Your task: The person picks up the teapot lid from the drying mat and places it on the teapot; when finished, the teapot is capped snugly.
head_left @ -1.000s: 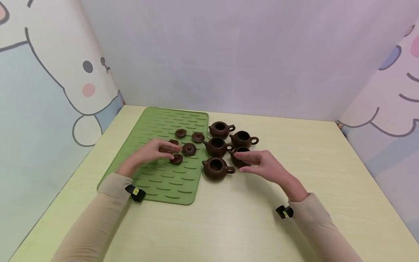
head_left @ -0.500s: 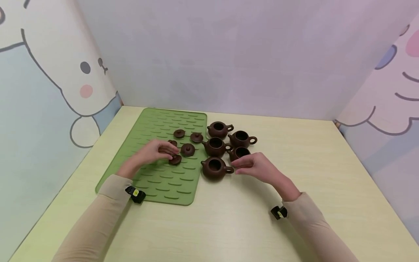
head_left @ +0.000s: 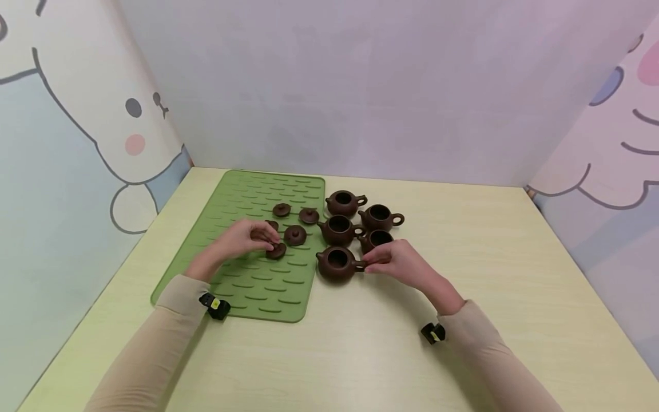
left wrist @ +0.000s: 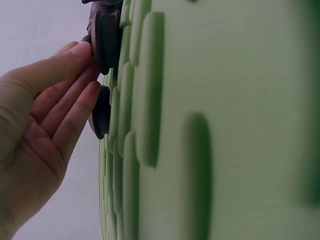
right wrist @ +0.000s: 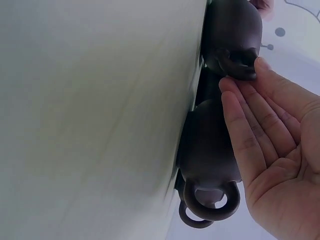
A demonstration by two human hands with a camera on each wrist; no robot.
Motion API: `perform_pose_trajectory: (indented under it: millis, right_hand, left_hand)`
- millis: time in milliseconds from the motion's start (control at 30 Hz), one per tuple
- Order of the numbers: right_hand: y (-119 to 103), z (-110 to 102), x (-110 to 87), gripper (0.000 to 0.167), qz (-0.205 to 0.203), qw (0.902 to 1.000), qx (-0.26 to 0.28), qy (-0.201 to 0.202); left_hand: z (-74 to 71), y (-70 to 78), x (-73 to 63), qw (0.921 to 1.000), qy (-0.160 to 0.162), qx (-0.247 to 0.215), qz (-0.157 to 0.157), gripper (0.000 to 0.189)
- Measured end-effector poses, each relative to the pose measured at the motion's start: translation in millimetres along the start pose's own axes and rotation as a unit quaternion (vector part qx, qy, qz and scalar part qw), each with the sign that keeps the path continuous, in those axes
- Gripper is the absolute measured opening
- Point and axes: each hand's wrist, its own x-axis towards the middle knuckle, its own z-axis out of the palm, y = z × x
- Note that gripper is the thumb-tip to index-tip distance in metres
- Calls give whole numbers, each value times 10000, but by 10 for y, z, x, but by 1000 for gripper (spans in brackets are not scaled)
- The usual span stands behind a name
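Left hand (head_left: 247, 237) pinches the knob of the nearest lid (head_left: 277, 252) on the green mat (head_left: 257, 297), with four other lids (head_left: 296, 235) close about it. Right hand (head_left: 399, 263) holds the handle of the nearest teapot (head_left: 336, 269) between thumb and fingers; that pot stands uncovered on the desk (head_left: 360, 355) beside the mat, four more open teapots (head_left: 338, 231) behind it.

Right hand (head_left: 395, 262) come away from the teapot behind (head_left: 374, 242), that pot's mouth now uncovered, thumb and fingertips at the handle of the nearest teapot (head_left: 336, 265), left hand's (head_left: 243, 238) fingertips drawn in to the nearest lid's (head_left: 277, 252) knob.
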Motion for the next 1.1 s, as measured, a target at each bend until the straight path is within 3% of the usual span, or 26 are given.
perform_pose_trajectory:
  millis: [400, 833, 1100]
  right_hand:
    - [-52, 23, 4, 13, 90, 9998, -106, 120]
    - [-61, 33, 22, 10, -144, 9989, -362, 256]
    - [-62, 38, 22, 9, -148, 9985, -439, 298]
  left_hand:
    - [22, 111, 38, 9998, 164, 52, -112, 17]
    - [56, 296, 102, 9971, 559, 519, 17, 15]
    - [92, 394, 156, 9961, 595, 649, 95, 16]
